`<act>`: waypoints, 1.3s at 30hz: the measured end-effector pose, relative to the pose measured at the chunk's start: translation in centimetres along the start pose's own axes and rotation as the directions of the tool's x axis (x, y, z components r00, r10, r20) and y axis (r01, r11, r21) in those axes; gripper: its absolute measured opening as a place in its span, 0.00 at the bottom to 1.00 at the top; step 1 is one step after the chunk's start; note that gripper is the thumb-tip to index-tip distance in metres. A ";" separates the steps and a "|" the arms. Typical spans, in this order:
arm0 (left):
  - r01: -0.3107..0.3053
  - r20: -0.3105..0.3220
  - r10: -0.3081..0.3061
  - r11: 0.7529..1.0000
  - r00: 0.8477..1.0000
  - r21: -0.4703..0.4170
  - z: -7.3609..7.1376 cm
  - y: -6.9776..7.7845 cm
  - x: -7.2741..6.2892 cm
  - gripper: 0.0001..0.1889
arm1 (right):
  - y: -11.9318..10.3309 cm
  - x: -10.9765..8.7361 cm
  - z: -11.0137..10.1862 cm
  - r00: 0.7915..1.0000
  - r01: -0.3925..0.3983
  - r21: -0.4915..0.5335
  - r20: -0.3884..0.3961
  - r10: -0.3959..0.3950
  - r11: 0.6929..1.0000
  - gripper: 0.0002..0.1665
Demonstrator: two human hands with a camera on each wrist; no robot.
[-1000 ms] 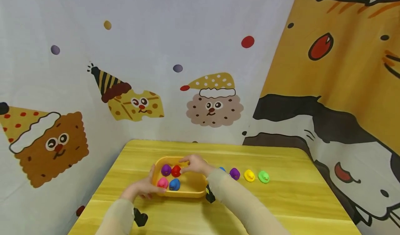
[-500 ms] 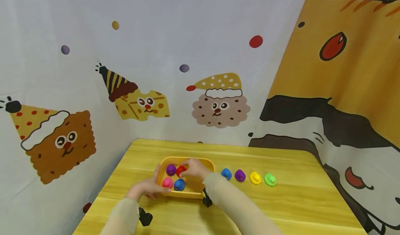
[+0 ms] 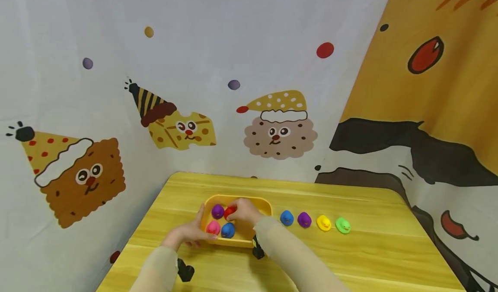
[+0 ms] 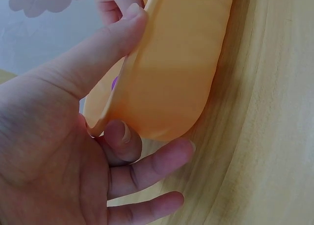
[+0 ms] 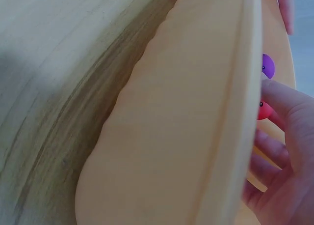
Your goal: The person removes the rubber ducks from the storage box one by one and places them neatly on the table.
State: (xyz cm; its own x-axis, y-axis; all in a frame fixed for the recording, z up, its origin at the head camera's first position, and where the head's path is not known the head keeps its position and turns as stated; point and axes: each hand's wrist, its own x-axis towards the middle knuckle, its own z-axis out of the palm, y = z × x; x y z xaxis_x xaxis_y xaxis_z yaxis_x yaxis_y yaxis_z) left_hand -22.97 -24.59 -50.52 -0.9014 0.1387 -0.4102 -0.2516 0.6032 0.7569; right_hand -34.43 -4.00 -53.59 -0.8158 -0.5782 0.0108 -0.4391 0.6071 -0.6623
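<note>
A yellow-orange plastic box (image 3: 238,243) stands on the table, holding several small toy ducks. My left hand (image 3: 187,233) holds its near left corner; in the left wrist view the thumb (image 4: 105,45) lies over the rim while the lower fingers stay outside the wall. Inside the box, my right hand (image 3: 247,213) pinches a red duck (image 3: 229,212) between thumb and fingers, partly hidden by the box wall in the right wrist view. Around it sit a purple duck (image 3: 218,211), a pink duck (image 3: 213,228) and a blue duck (image 3: 228,230).
Right of the box, a blue duck (image 3: 287,217), a purple duck (image 3: 304,219), a yellow duck (image 3: 324,223) and a green duck (image 3: 343,225) form a row on the wooden table (image 3: 373,257). A printed cloth (image 3: 218,37) hangs behind the table.
My right hand has come down onto the red duck and its fingers have closed on it. The left hand keeps its place at the box corner. The head view has shifted slightly rightward.
</note>
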 end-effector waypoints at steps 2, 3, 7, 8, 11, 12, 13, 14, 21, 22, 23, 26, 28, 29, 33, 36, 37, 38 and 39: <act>0.005 0.001 -0.005 1.000 1.000 -0.001 0.1 0.0 0.0 0.68 | 0.2 0.0 0.2 1.000 -0.007 -0.021 -0.007 0.007 1.000 0.24; 0.006 0.000 -0.006 1.000 1.000 -0.004 0.2 0.0 0.0 0.68 | 0.2 0.0 0.3 1.000 -0.007 -0.027 -0.012 0.006 1.000 0.24; 0.008 -0.001 -0.008 1.000 1.000 -0.026 0.3 -0.1 0.2 0.68 | 0.1 -0.2 0.6 1.000 -0.017 -0.036 -0.019 0.016 0.999 0.24; 0.007 0.001 -0.007 0.999 1.000 -0.032 0.2 -0.1 0.2 0.68 | 0.1 -0.2 0.6 1.000 -0.019 -0.040 -0.022 0.018 0.999 0.24; 0.007 0.005 -0.006 0.999 1.000 -0.043 0.2 -0.1 0.3 0.68 | -0.2 -0.3 0.5 0.999 -0.022 -0.052 -0.027 0.020 0.998 0.24; 0.006 0.005 -0.006 0.999 1.000 -0.042 0.1 -0.1 0.4 0.68 | -0.2 -0.4 0.5 0.999 -0.020 -0.057 -0.031 0.018 0.998 0.23; 0.004 0.006 -0.004 0.999 1.000 -0.044 0.1 0.0 0.4 0.67 | -0.2 -0.4 0.4 0.999 -0.021 -0.062 -0.032 0.019 0.998 0.23; 0.004 0.007 -0.003 0.999 1.000 -0.044 0.1 0.0 0.4 0.67 | -0.2 -0.4 0.4 0.999 -0.022 -0.067 -0.033 0.019 0.998 0.23; 0.012 0.003 -0.012 1.000 1.000 -0.024 0.1 0.0 0.4 0.67 | 0.4 -0.3 0.5 0.999 -0.022 -0.066 -0.036 0.019 0.998 0.21; 0.013 0.003 -0.013 1.000 1.000 -0.024 0.1 0.0 0.4 0.68 | 0.5 -0.2 0.5 0.999 -0.018 -0.062 -0.038 0.016 0.998 0.21; 0.014 0.003 -0.014 1.000 1.000 -0.022 0.1 0.0 0.4 0.68 | 0.5 -0.2 0.4 0.999 -0.014 -0.057 -0.040 0.011 0.998 0.21; 0.013 0.006 -0.013 1.000 1.000 -0.020 0.1 -0.1 0.5 0.69 | 0.6 -0.2 0.1 0.999 -0.007 -0.050 -0.042 0.005 0.999 0.19; 0.014 0.009 -0.013 1.000 1.000 -0.016 0.0 -0.1 0.5 0.68 | 0.5 -0.2 -0.2 0.999 -0.004 -0.050 -0.046 0.002 0.999 0.19; 0.014 0.009 -0.014 1.000 1.000 -0.015 0.0 -0.1 0.6 0.69 | 0.5 -0.2 -0.4 0.999 -0.005 -0.038 -0.043 0.003 0.999 0.18; 0.013 0.012 -0.013 1.000 1.000 0.000 -0.1 -0.1 0.5 0.68 | 0.3 -0.4 -0.9 0.999 -0.011 -0.018 -0.034 0.011 1.000 0.16; 0.010 0.011 -0.011 1.000 1.000 0.010 0.0 -0.1 0.4 0.69 | 0.0 -0.7 -1.3 0.999 -0.022 0.009 -0.024 0.022 1.000 0.16; 0.009 0.011 -0.009 1.000 1.000 0.011 0.1 -0.1 0.3 0.69 | -0.1 -0.9 -1.4 0.999 -0.025 0.021 -0.023 0.026 0.999 0.16; 0.009 0.009 -0.009 1.000 1.000 0.009 0.1 0.0 0.3 0.69 | -0.2 -1.0 -1.6 0.999 -0.023 0.030 -0.024 0.023 0.999 0.17; 0.006 0.008 -0.006 1.000 1.000 0.008 0.1 0.0 0.3 0.69 | -0.3 -1.1 -1.7 0.999 -0.020 0.034 -0.025 0.021 0.999 0.17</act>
State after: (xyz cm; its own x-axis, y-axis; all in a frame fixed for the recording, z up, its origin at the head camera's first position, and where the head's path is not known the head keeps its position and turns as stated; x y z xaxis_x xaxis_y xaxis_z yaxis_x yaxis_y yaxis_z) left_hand -23.18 -24.46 -50.67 -0.8969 0.1416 -0.4189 -0.2542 0.6100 0.7506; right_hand -34.05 -2.61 -52.11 -0.8341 -0.5514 0.0162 -0.4099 0.5997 -0.6873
